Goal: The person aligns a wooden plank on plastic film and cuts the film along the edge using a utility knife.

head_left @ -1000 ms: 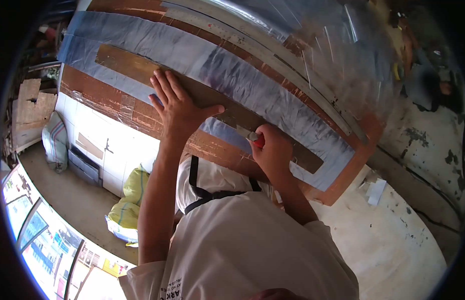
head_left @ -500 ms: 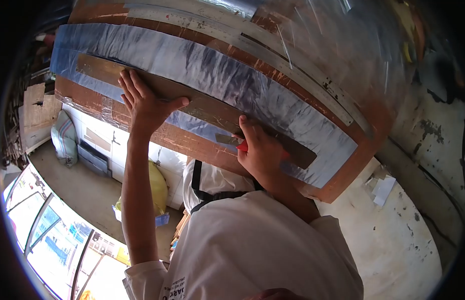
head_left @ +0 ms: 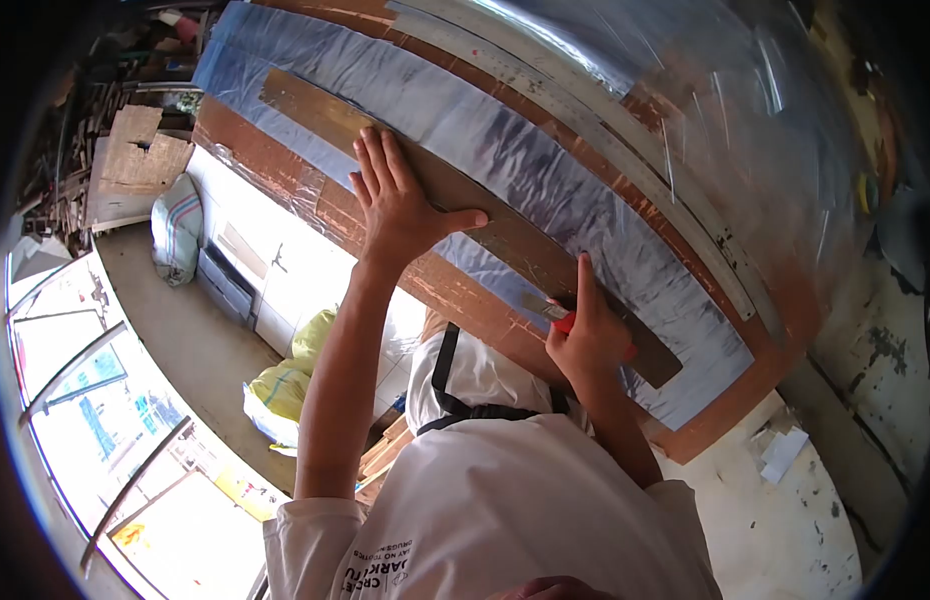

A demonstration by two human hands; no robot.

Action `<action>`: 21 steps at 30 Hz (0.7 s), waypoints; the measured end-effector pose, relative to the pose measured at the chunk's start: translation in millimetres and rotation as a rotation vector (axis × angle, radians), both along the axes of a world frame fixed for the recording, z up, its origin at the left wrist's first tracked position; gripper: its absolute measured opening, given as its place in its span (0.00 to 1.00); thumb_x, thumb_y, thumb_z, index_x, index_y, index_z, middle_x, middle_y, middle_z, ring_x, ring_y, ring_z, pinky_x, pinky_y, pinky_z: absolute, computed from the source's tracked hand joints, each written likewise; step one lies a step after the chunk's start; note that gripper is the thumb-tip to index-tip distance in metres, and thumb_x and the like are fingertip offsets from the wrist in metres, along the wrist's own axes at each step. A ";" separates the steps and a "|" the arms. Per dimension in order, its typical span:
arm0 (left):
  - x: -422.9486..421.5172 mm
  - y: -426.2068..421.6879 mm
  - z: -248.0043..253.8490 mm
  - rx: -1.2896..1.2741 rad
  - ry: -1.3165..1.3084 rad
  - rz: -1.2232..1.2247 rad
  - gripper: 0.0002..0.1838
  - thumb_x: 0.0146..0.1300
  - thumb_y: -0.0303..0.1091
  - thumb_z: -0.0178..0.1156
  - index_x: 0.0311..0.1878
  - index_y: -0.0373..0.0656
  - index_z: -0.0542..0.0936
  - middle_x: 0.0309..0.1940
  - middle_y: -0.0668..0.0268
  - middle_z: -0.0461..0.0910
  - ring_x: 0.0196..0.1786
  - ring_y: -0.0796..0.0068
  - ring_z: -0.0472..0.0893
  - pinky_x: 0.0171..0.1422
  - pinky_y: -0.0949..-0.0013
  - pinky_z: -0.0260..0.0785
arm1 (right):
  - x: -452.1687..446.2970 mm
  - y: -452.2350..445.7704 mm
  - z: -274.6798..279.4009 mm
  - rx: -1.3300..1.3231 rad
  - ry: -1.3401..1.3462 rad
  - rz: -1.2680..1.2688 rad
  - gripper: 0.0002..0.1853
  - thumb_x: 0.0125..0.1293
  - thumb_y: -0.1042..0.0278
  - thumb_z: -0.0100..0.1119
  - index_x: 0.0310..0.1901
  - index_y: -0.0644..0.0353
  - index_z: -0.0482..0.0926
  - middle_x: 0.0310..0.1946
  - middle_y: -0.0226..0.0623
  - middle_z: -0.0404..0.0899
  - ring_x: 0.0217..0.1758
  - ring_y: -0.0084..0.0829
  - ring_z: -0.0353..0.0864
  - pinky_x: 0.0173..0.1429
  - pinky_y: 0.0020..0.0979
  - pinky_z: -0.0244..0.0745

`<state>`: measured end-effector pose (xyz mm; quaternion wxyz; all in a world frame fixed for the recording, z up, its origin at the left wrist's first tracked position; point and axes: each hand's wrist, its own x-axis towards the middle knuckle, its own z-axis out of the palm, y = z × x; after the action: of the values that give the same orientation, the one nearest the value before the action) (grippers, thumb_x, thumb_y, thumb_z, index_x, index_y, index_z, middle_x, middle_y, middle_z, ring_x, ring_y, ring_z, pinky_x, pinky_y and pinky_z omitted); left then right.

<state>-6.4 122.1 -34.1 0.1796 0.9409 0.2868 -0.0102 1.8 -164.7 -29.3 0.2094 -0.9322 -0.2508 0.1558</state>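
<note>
Left hand has its fingers spread wide and flat on a long narrow brown strip. Right hand is wrapped around a red-handled tool with a flat blade, index finger stretched out along the strip. Strip's lying lengthwise on a shiny blue-grey streaked sheet, which is on a scuffed reddish-brown board.

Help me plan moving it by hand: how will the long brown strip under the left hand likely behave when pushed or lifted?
The brown strip seems fairly stiff: it lies flat, with even edges. Being flat, it probably won't roll. It may slide on the glossy-looking marbled sheet, were the left hand not resting on it.
</note>
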 end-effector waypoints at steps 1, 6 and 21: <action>-0.1 0.0 0.9 0.005 -0.005 0.014 0.86 0.30 0.71 0.82 0.82 0.32 0.41 0.82 0.33 0.34 0.85 0.33 0.34 0.81 0.27 0.35 | 0.3 1.1 0.7 0.003 -0.030 -0.005 0.56 0.43 0.73 0.71 0.79 0.53 0.59 0.51 0.45 0.86 0.40 0.47 0.88 0.40 0.45 0.83; -5.4 1.8 8.3 0.062 0.005 -0.066 0.78 0.28 0.74 0.80 0.83 0.50 0.53 0.81 0.31 0.36 0.84 0.31 0.36 0.81 0.27 0.35 | 0.4 0.3 -2.0 0.019 -0.154 0.056 0.56 0.43 0.71 0.69 0.80 0.54 0.58 0.47 0.40 0.84 0.36 0.42 0.87 0.36 0.40 0.82; 22.6 121.8 29.4 -0.006 -0.022 -0.881 0.41 0.46 0.48 0.77 0.68 0.56 0.77 0.74 0.66 0.72 0.78 0.61 0.67 0.85 0.38 0.49 | -1.1 4.4 3.4 0.003 -0.079 -0.017 0.51 0.45 0.74 0.65 0.78 0.53 0.62 0.57 0.44 0.84 0.45 0.44 0.90 0.44 0.40 0.85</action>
<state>16.3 243.8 -4.7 0.1637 0.9730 -0.1436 -0.0766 0.7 -160.3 -25.8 0.2021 -0.9394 -0.2513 0.1167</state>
